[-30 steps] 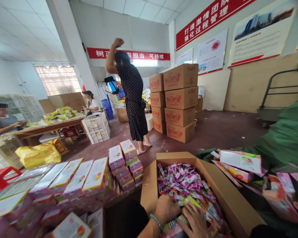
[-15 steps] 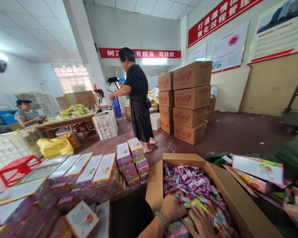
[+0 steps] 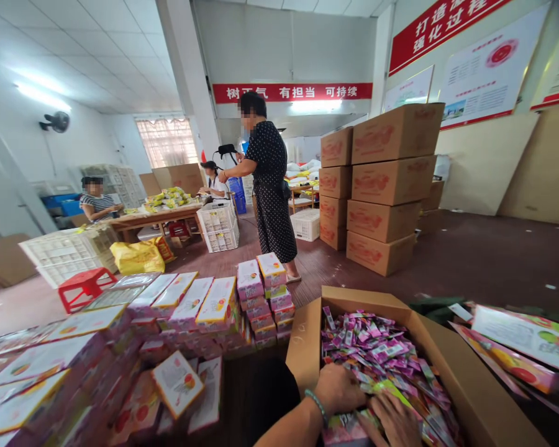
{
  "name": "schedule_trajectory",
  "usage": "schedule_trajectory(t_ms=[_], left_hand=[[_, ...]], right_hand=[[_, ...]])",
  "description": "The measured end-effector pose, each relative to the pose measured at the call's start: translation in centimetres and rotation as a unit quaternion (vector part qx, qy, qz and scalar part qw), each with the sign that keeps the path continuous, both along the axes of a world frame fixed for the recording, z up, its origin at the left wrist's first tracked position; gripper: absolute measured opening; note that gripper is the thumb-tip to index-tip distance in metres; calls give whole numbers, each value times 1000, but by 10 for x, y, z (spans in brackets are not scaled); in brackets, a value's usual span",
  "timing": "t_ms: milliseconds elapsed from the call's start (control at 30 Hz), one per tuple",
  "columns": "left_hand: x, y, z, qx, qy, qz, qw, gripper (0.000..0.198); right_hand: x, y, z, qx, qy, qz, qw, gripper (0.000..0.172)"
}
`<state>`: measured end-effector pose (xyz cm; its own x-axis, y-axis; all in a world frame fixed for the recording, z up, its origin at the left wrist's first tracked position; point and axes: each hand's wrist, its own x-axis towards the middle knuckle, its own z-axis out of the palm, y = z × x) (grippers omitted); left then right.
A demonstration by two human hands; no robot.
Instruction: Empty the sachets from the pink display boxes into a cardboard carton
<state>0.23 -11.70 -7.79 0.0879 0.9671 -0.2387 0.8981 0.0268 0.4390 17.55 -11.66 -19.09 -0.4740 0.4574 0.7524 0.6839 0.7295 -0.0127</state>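
Stacked boxes (image 3: 256, 310) beside a carton (image 3: 306, 347) of, apparently, sachets (image 3: 382, 347)

Rear red banner (image 3: 292, 92): 树正气 有担当 可持续, first group partly covered | Right red banner (image 3: 440, 28): 打造… / 强化过程, cut off by frame | Open carton (image 3: 304, 341), flap: handwritten mark, illegible

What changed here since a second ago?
The standing person has lowered a raised arm, which now reaches forward near the black device. The view has swung left, so things sit further right in the picture. The left hand and right hand stay at the small box over the sachets in the open carton.
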Motion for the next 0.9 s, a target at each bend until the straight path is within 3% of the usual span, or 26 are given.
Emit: schedule_trajectory(t_ms=[300, 600, 900], left_hand=[[1, 1, -3, 4, 21, 8, 1000, 38], [0, 0, 0, 8, 20, 9, 1000, 37], [1, -1, -10, 3, 18, 6, 1000, 40]], right_hand=[[-1, 0, 2, 17, -2, -14, 1000, 52], [-1, -1, -1, -23, -13, -22, 999, 52], [3, 0, -5, -26, 20, 20, 999, 49]])
